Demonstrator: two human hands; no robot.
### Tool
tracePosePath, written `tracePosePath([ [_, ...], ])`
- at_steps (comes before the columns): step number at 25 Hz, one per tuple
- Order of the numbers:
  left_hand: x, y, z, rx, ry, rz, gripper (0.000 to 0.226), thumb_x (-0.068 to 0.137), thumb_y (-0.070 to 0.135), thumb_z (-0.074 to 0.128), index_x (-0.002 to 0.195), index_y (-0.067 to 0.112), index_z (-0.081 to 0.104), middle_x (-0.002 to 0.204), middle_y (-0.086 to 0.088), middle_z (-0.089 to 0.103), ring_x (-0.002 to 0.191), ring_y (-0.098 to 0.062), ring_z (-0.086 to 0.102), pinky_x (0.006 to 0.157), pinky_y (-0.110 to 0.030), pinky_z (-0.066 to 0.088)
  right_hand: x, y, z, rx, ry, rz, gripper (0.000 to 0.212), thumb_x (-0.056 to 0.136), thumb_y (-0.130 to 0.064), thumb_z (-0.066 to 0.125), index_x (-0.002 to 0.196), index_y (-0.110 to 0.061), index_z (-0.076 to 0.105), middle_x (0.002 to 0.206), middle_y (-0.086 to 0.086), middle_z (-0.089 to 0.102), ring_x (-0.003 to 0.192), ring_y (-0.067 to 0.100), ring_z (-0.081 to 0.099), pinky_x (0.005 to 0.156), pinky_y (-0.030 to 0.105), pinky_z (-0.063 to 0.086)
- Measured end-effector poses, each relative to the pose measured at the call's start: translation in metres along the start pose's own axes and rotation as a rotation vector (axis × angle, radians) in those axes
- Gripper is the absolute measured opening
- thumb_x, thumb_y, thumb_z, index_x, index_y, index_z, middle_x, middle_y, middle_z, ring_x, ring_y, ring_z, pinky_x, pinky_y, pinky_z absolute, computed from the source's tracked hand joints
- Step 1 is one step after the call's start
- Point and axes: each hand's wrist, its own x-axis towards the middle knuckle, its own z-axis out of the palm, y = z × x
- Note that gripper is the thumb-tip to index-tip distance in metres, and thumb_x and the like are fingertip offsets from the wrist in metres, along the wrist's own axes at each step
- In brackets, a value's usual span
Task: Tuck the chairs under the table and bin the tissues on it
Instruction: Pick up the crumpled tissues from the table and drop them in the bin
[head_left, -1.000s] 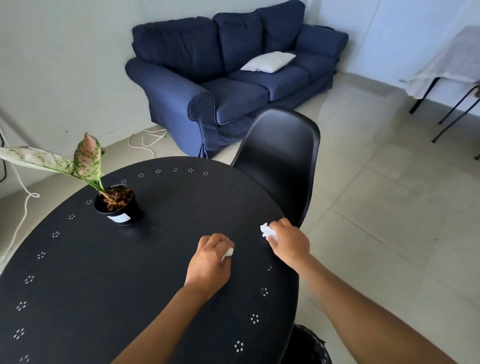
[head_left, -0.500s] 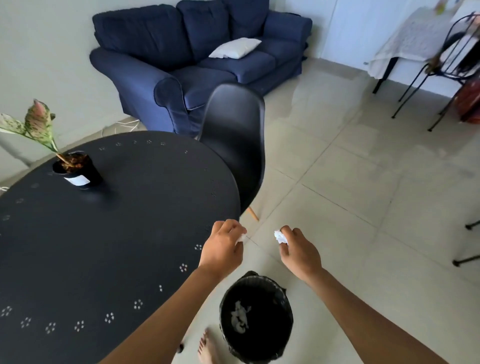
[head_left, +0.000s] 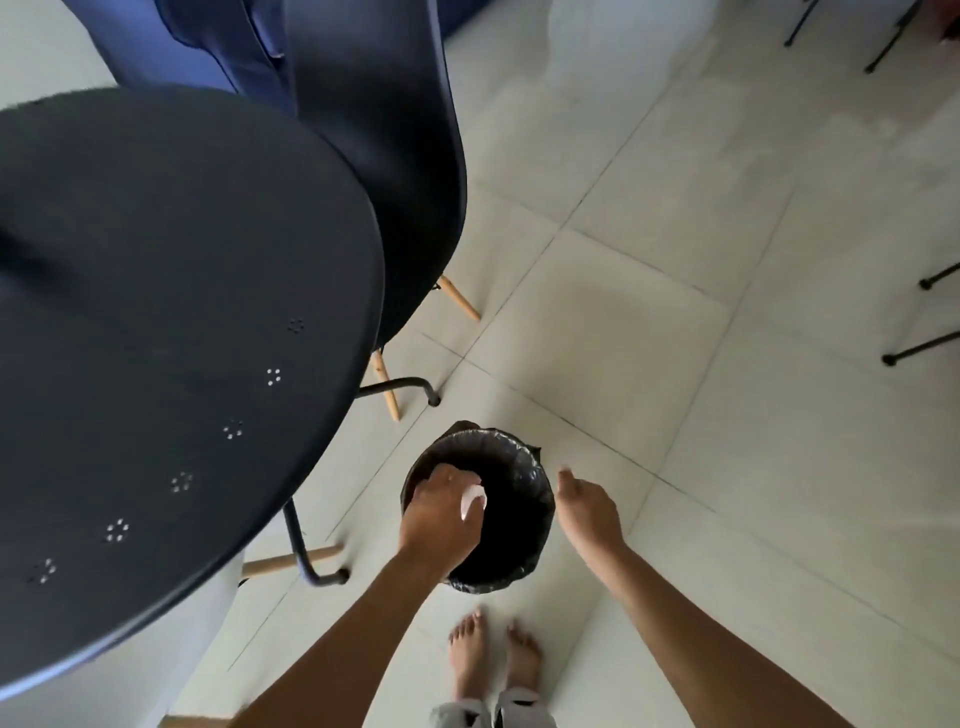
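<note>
Though soft, feather-light and crushable, needing no more than a fingertip pinch anywhere on the wad, the white tissue (head_left: 471, 503) sits directly above the mouth of the black-lined bin (head_left: 540, 486), which stands on the floor beside the round table (head_left: 171, 291) with the black chair (head_left: 395, 171) tucked at its far edge. Left hand (head_left: 441, 517) over the bin's near-left rim, fingers curled and loosely pinching the tissue. Right hand (head_left: 587, 506) just right of the bin, fingers slack and parted, holding nothing visible.
</note>
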Motion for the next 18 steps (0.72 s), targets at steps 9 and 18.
tracePosePath([
  [9, 0.055, -0.103, 0.124, -0.045, -0.143, -0.277, 0.035, 0.091, 0.035, 0.052, 0.121, 0.017, 0.053, 0.123, -0.008, 0.054, 0.11, -0.029, 0.058, 0.093, -0.036, 0.049, 0.109, 0.089, 0.136, 0.671, -0.281, 0.574, 0.024, 0.098, -0.024, 0.034, 0.078, -0.02, 0.047, 0.075, 0.0, 0.045, 0.051, 0.01, 0.048, 0.034, 0.019, 0.039],
  [18, 0.085, -0.138, 0.187, -0.044, -0.19, -0.406, 0.041, 0.091, 0.032, 0.047, 0.129, 0.016, 0.053, 0.128, -0.013, 0.06, 0.113, -0.034, 0.06, 0.096, -0.041, 0.051, 0.151, 0.129, 0.188, 1.022, -0.272, 0.803, 0.048, 0.097, -0.038, 0.041, 0.141, -0.019, 0.037, 0.143, 0.015, 0.043, 0.124, 0.046, 0.048, 0.101, 0.056, 0.041],
])
